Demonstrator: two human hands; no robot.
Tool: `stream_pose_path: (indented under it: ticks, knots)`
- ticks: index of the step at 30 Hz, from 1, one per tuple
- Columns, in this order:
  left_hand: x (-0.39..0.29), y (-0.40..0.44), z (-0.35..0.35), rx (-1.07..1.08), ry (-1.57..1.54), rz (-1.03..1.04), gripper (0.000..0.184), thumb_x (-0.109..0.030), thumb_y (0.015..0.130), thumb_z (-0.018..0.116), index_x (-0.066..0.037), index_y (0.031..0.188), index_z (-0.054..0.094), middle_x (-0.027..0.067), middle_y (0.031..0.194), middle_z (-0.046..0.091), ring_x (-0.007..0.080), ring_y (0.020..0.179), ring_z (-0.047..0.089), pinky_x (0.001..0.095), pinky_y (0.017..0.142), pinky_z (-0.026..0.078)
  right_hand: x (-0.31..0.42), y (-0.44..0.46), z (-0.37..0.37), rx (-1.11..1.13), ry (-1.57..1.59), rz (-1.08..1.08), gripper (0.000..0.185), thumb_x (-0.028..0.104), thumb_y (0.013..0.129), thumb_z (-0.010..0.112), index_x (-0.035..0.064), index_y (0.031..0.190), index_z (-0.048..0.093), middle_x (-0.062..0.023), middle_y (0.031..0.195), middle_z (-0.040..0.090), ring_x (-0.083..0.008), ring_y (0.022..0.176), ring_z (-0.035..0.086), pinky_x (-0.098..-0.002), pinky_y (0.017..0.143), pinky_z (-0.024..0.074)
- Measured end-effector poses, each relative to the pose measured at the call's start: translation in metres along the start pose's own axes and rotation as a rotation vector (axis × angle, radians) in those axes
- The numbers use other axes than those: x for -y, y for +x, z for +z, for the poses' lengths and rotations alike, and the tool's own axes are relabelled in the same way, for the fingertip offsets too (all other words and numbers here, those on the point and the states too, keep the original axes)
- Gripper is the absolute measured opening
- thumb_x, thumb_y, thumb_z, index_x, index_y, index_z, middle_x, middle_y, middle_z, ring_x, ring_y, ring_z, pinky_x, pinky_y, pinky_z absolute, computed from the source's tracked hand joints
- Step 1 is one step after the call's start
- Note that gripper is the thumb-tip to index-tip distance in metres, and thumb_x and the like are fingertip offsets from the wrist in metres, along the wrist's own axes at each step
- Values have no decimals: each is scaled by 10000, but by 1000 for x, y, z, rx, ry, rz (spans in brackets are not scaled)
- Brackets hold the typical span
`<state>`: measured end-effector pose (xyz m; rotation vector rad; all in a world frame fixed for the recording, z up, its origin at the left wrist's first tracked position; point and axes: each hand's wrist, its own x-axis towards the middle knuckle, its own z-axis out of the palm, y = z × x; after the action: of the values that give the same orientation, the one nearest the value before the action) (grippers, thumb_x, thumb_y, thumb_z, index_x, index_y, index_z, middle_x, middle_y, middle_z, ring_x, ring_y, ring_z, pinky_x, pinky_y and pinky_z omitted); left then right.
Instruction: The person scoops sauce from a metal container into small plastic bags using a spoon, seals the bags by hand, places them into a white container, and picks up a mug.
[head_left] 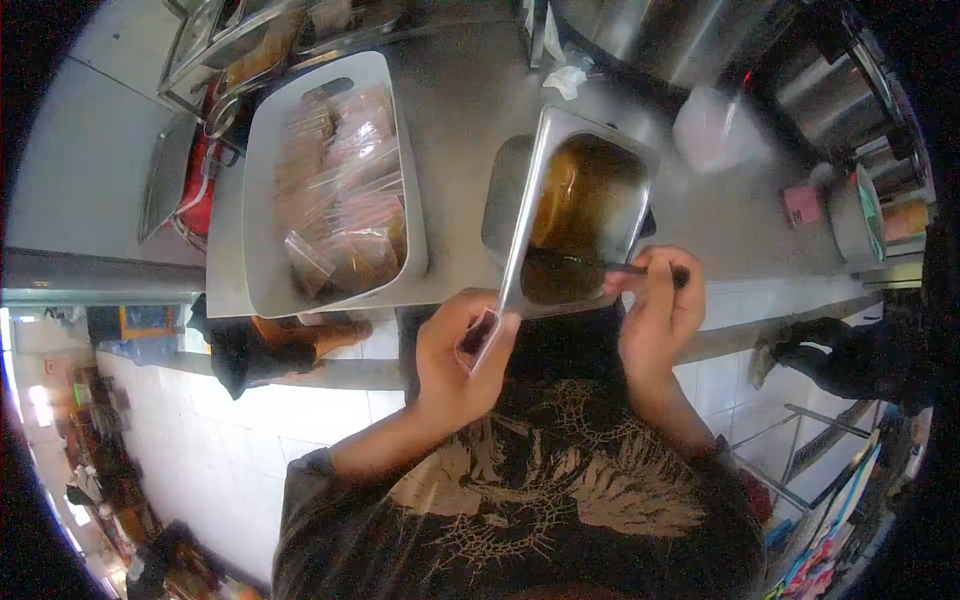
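Note:
My left hand [462,352] is closed around a small clear plastic bag [478,338] with something dark reddish-brown inside. The bag is beside the near left corner of a rectangular metal pan [522,215]; whether that hand also touches the rim I cannot tell. Inside the pan lies brown, oily-looking liquid [590,195]. My right hand [662,305] grips a thin dark long-handled utensil [628,268], which reaches leftward across the near part of the pan. Its working end is hard to make out against the dark contents.
On the steel counter [455,90], left of the pan, stands a white plastic bin [415,215] full of small filled bags [345,190]. Large metal pots [680,35] stand behind. A whitish plastic bag [710,130] and a pink packet [801,205] lie to the right.

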<state>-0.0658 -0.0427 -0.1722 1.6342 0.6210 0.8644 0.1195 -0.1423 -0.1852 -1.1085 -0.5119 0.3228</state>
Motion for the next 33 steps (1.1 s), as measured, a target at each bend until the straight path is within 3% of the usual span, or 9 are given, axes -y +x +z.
stream_pose_path:
  ticks: [2,5,12,15,18,21,27,30,33]
  knots:
    - [-4,-1,0,-8,-36,-89,47,-18,933,651,2,964,621,2,822,570,44,699,478,205,621,385,-4,6,3,-57,87,164,181,177,995,598,18,1050,531,-106,911,632,-240,703,672,-349,626,569]
    - [-6,-3,1,-63,-48,-188,57,-31,940,650,-1,979,621,-6,818,573,42,708,488,203,643,393,-29,24,-4,33,403,155,234,233,1009,593,29,1079,504,-84,901,612,-219,672,675,-334,596,589]
    - [-13,15,-6,-149,-144,-334,114,-103,948,673,-18,1004,622,-26,828,603,48,773,540,215,695,431,-22,52,-21,39,443,210,177,201,994,603,47,1048,536,-78,919,628,-217,685,673,-329,601,582]
    - [-8,19,-9,-181,-100,-382,186,-223,969,653,-38,954,635,7,849,638,103,804,589,265,777,478,-3,58,-20,-14,364,250,159,190,989,606,52,1039,545,-70,931,629,-213,690,672,-314,605,569]
    - [-7,21,-12,-140,-65,-379,177,-198,935,697,-41,979,629,11,890,646,109,840,591,271,798,479,5,62,-17,32,439,190,161,193,986,616,58,1039,547,-64,947,629,-208,691,669,-306,605,554]
    - [5,20,-7,-129,-58,-269,190,-131,898,739,-35,915,576,3,818,616,57,776,546,229,705,447,15,59,-8,82,477,165,167,200,986,623,66,1046,543,-59,958,627,-200,682,662,-301,594,548]
    - [12,20,-12,-51,-48,-303,236,-112,839,792,-31,946,598,4,866,628,85,809,561,261,755,468,38,33,31,163,336,33,207,211,991,623,67,1119,547,-64,954,636,-173,671,657,-252,597,534]
    - [5,23,-12,-57,-67,-227,259,-111,832,796,-20,1003,625,20,923,643,107,860,575,279,791,477,35,21,35,229,329,-108,186,115,1020,548,-34,1131,547,-212,944,667,-329,703,703,-446,627,610]
    - [10,20,-11,-112,-149,-255,280,-109,833,791,-12,1050,642,37,982,659,114,905,582,285,811,480,32,13,31,362,282,-190,205,95,1021,533,-65,1149,542,-261,1000,662,-347,690,695,-472,643,626]
